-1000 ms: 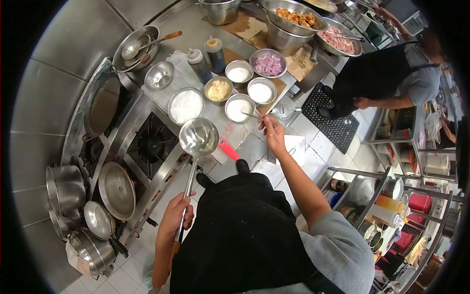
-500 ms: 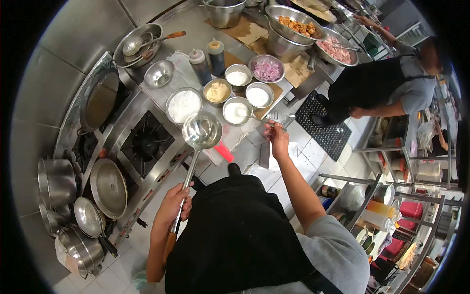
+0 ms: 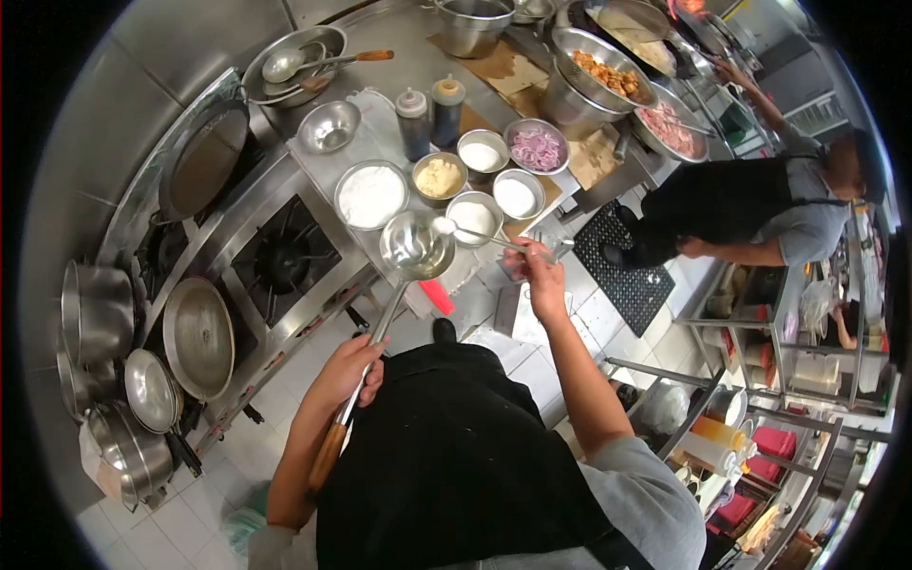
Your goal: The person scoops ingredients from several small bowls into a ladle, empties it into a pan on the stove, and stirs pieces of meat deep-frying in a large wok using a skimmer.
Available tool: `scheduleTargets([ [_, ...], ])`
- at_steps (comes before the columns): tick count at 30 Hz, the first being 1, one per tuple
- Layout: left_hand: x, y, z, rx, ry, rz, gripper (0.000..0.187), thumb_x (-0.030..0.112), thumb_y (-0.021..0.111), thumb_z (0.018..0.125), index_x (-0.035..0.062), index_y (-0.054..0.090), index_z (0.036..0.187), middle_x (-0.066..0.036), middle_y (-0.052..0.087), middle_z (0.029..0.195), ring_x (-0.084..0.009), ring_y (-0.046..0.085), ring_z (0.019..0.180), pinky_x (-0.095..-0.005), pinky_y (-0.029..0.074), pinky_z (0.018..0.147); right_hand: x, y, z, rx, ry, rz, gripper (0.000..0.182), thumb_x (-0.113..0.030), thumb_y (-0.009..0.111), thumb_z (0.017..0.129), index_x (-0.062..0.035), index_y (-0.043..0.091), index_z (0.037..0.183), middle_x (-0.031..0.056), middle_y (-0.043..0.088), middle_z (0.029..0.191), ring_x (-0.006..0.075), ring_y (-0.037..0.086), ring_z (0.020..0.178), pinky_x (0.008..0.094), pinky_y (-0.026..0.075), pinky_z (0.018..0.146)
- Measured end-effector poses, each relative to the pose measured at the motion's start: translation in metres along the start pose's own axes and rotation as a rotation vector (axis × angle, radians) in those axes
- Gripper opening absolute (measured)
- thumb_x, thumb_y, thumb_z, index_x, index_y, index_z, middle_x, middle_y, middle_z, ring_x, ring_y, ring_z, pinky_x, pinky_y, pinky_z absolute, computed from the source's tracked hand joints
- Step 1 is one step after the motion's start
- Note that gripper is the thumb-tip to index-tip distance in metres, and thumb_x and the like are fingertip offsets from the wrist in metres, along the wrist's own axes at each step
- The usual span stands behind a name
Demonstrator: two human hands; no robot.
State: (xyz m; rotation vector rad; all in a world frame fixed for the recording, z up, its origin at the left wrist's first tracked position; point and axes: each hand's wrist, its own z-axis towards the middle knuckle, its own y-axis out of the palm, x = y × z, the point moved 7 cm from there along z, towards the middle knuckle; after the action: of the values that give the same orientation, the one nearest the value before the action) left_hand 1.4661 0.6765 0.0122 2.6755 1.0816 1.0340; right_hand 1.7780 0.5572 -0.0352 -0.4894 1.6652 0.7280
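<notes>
My left hand (image 3: 350, 372) is closed round the handle of a large steel ladle (image 3: 418, 245), its bowl held up beside the small steel bowls. Pinched in my right hand (image 3: 539, 274) is a spoon (image 3: 486, 237), with white powder heaped on its tip. The spoon tip is between the ladle's bowl and a bowl of white powder (image 3: 474, 218). Close by stand a larger bowl of white powder (image 3: 372, 195), a bowl of yellowish powder (image 3: 440, 178), two more bowls of white powder (image 3: 516, 195) (image 3: 483, 151) and a bowl of sliced purple onion (image 3: 537, 146).
Two squeeze bottles (image 3: 412, 123) and a small steel bowl (image 3: 329, 126) stand behind. A stove burner (image 3: 285, 249) and several pans (image 3: 199, 338) are at left. At right, another person (image 3: 741, 204) reaches toward a pan near a flame. Shelving (image 3: 760, 408) stands at lower right.
The spoon has lifted out of the white powder bowl and moved left toward the ladle, carrying powder. The view has shifted slightly. The other person's raised arm is still near the pans.
</notes>
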Motion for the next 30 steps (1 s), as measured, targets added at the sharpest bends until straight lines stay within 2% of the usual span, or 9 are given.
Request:
scheduleTargets([
  [4, 0.003, 0.002, 0.002, -0.002, 0.007, -0.028, 0.032, 0.02, 0.041, 0.099, 0.0042, 0.043, 0.127, 0.0, 0.039, 0.059, -0.0089, 0.038, 0.039, -0.0248, 0.03, 0.035, -0.043, 0.03, 0.024, 0.005, -0.388, -0.578, 0.025, -0.018, 0.05, 0.097, 0.0005, 0.064, 0.106, 0.0116, 0.065, 0.091, 0.0185, 0.061, 0.079, 0.0304, 0.047, 0.068],
  [5, 0.003, 0.001, 0.002, 0.002, 0.006, -0.029, 0.032, 0.02, 0.041, 0.099, 0.0042, 0.044, 0.127, 0.0, 0.039, 0.059, -0.0089, 0.038, 0.039, -0.0248, 0.03, 0.035, -0.038, 0.033, 0.039, 0.027, -0.42, -0.58, 0.022, -0.016, 0.053, 0.095, -0.0011, 0.065, 0.104, 0.0135, 0.063, 0.091, 0.0243, 0.062, 0.078, 0.0336, 0.048, 0.071],
  [9, -0.003, -0.004, -0.001, 0.009, 0.009, -0.046, 0.029, 0.019, 0.042, 0.099, 0.004, 0.045, 0.124, 0.0, 0.04, 0.059, -0.0087, 0.039, 0.039, -0.0244, 0.032, 0.035, -0.011, 0.057, 0.088, -0.087, -0.478, -0.786, 0.02, -0.015, 0.053, 0.093, -0.0042, 0.066, 0.105, 0.0139, 0.063, 0.091, 0.0311, 0.061, 0.081, 0.0355, 0.048, 0.073],
  [12, -0.008, -0.01, -0.003, 0.018, 0.014, -0.019, 0.031, 0.023, 0.044, 0.099, 0.0032, 0.046, 0.122, -0.001, 0.044, 0.059, -0.0099, 0.042, 0.039, -0.0258, 0.035, 0.034, 0.006, 0.069, 0.104, -0.156, -0.557, -0.821, 0.02, -0.016, 0.054, 0.094, -0.0053, 0.066, 0.105, 0.0134, 0.063, 0.092, 0.0313, 0.061, 0.08, 0.0361, 0.048, 0.073],
  [15, -0.007, -0.012, -0.006, 0.051, 0.024, -0.009, 0.028, 0.019, 0.042, 0.099, 0.0038, 0.047, 0.123, -0.001, 0.041, 0.058, -0.0091, 0.04, 0.039, -0.0245, 0.033, 0.034, 0.03, 0.068, 0.113, -0.111, -0.388, -0.693, 0.023, -0.019, 0.053, 0.095, -0.0019, 0.066, 0.103, 0.0124, 0.065, 0.089, 0.0266, 0.061, 0.075, 0.0348, 0.049, 0.07],
  [18, -0.008, -0.016, -0.004, 0.054, 0.041, -0.001, 0.029, 0.02, 0.042, 0.099, 0.0034, 0.046, 0.124, -0.001, 0.041, 0.058, -0.0092, 0.04, 0.039, -0.0245, 0.034, 0.035, 0.056, 0.057, 0.126, -0.035, -0.126, -0.329, 0.029, -0.022, 0.049, 0.097, 0.0007, 0.066, 0.101, 0.0097, 0.067, 0.086, 0.017, 0.059, 0.07, 0.0304, 0.047, 0.063],
  [21, -0.003, -0.016, -0.004, 0.049, 0.049, 0.007, 0.031, 0.02, 0.042, 0.099, 0.0033, 0.045, 0.125, 0.0, 0.041, 0.058, -0.009, 0.04, 0.039, -0.0242, 0.033, 0.035, 0.066, 0.042, 0.132, 0.018, 0.052, -0.148, 0.032, -0.025, 0.047, 0.098, 0.0011, 0.065, 0.103, 0.007, 0.068, 0.085, 0.0092, 0.057, 0.069, 0.0254, 0.044, 0.058],
  [27, 0.008, -0.014, -0.003, 0.055, 0.024, -0.015, 0.032, 0.02, 0.042, 0.099, 0.0041, 0.045, 0.126, 0.0, 0.04, 0.059, -0.0085, 0.039, 0.039, -0.024, 0.031, 0.035, 0.06, 0.016, 0.122, 0.097, 0.153, 0.034, 0.034, -0.029, 0.046, 0.097, -0.002, 0.064, 0.108, 0.0047, 0.068, 0.087, 0.0084, 0.057, 0.07, 0.0244, 0.042, 0.059],
  [30, 0.014, -0.012, 0.002, 0.047, 0.031, -0.007, 0.032, 0.02, 0.042, 0.099, 0.0035, 0.045, 0.126, 0.0, 0.04, 0.059, -0.0088, 0.039, 0.039, -0.0242, 0.03, 0.035, 0.026, 0.019, 0.102, 0.092, 0.138, 0.038, 0.035, -0.029, 0.045, 0.098, -0.0021, 0.064, 0.109, 0.0039, 0.068, 0.089, 0.0088, 0.057, 0.072, 0.0246, 0.042, 0.06],
])
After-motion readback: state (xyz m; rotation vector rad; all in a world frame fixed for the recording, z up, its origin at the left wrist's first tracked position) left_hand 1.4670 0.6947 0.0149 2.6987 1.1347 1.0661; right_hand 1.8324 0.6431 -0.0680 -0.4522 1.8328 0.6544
